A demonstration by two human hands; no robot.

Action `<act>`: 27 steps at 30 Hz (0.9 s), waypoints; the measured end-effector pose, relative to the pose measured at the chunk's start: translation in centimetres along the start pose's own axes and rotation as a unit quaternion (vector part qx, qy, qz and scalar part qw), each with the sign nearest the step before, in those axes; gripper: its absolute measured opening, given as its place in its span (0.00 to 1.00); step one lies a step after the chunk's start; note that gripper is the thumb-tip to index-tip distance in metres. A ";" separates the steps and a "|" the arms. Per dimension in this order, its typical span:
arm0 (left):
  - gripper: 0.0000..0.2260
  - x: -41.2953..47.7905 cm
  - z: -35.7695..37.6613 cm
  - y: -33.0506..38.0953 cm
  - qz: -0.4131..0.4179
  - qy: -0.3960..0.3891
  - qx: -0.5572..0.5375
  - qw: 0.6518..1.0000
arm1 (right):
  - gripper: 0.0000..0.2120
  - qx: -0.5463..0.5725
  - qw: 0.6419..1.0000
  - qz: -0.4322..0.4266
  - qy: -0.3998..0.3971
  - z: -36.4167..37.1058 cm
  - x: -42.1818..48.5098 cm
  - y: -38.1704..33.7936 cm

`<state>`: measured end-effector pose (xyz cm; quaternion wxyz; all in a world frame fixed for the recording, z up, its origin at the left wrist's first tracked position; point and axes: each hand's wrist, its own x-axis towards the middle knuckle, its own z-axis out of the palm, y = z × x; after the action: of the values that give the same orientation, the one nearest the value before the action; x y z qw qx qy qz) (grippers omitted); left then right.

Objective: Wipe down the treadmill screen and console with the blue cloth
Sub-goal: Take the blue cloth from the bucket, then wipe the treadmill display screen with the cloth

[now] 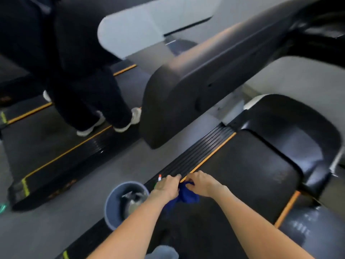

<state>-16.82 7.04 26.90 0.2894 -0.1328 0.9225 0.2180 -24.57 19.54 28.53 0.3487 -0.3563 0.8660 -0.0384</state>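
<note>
Blue cloth (pixel 187 195) between left hand (pixel 167 186) and right hand (pixel 203 184), fingers (pixel 190 181) of both tight around it

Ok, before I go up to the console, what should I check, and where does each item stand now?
1. Hold on the blue cloth: ok, left grip and right grip both hold it.
2. Cloth opened flat: not ok, it is bunched.
3. Cloth damp: cannot tell.
4. Screen in view: not ok, the camera looks down at the belt.
5. Bucket out of the way: ok, it stands to the left of the left grip.
6. Other person clear: ok, on the neighbouring treadmill.
</note>
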 end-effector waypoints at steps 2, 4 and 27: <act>0.12 -0.4 -4.8 5.1 0.050 0.015 0.014 0.999 | 0.12 0.001 0.999 0.033 0.034 -6.4 -4.3 1.6; 0.12 -0.7 -9.8 10.3 0.097 0.025 0.043 0.994 | 0.11 -0.002 0.996 0.061 0.066 -12.3 -8.1 3.0; 0.07 -4.3 -47.7 58.4 0.330 0.162 -0.295 0.882 | 0.26 0.233 0.790 0.163 0.544 -53.7 -33.4 20.4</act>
<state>-57.76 35.51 83.68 -0.0058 0.0668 0.8401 0.5383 -53.68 46.47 81.84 -0.1062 -0.0383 0.9224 -0.3694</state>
